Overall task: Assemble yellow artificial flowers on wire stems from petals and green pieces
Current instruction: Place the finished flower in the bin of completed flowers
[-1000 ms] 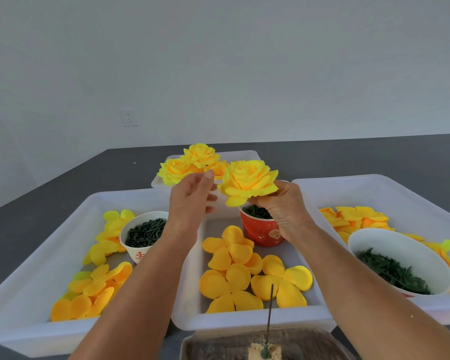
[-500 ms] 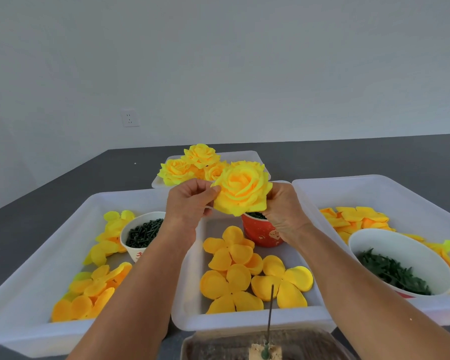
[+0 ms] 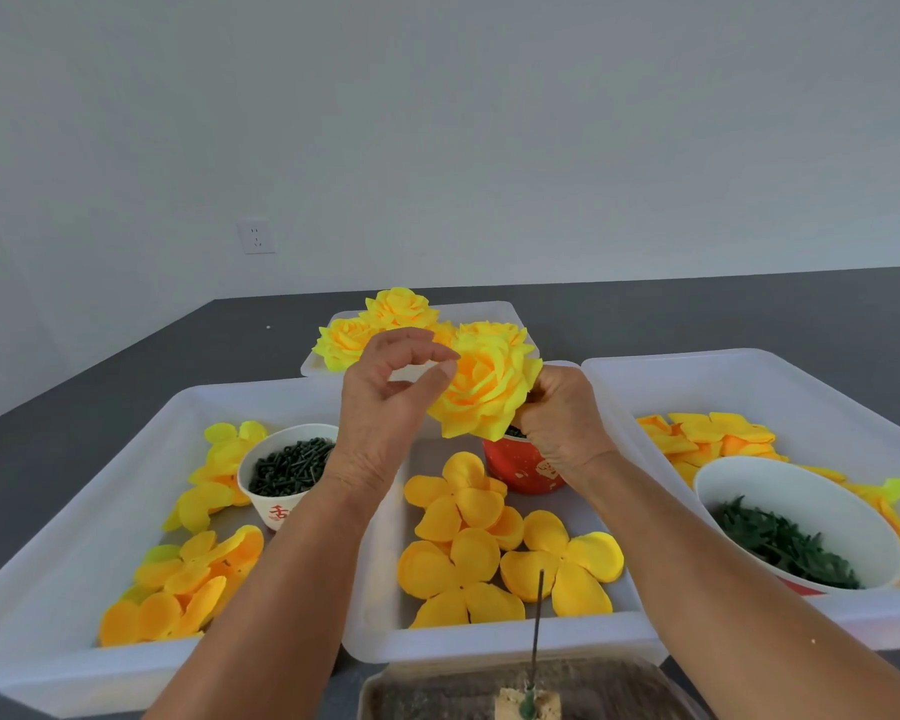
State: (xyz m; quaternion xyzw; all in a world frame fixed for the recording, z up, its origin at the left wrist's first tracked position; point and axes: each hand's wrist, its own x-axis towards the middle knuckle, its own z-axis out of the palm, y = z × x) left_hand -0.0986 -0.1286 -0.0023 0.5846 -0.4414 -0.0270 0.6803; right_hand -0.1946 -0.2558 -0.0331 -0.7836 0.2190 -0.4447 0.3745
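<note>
A full yellow flower (image 3: 481,392) is held above the middle tray (image 3: 489,639). My right hand (image 3: 559,413) grips it from behind at its base. My left hand (image 3: 385,407) pinches the outer petals on its left edge between thumb and index fingertip. Flat yellow petal sets (image 3: 463,511) lie in the middle tray below. A red cup (image 3: 520,470) of dark green pieces stands behind them, partly hidden by the flower. A thin wire stem (image 3: 537,615) stands upright in a small block (image 3: 528,704) at the near edge.
Finished yellow flowers (image 3: 344,340) lie in a far white tray (image 3: 489,311). The left tray (image 3: 74,485) holds petals and a white cup of green pieces (image 3: 289,467). The right tray (image 3: 749,366) holds petals and a white bowl (image 3: 801,491) of green pieces.
The flower has tilted so that its face points toward me and has sunk slightly. My left hand moved from beside it onto its left petals.
</note>
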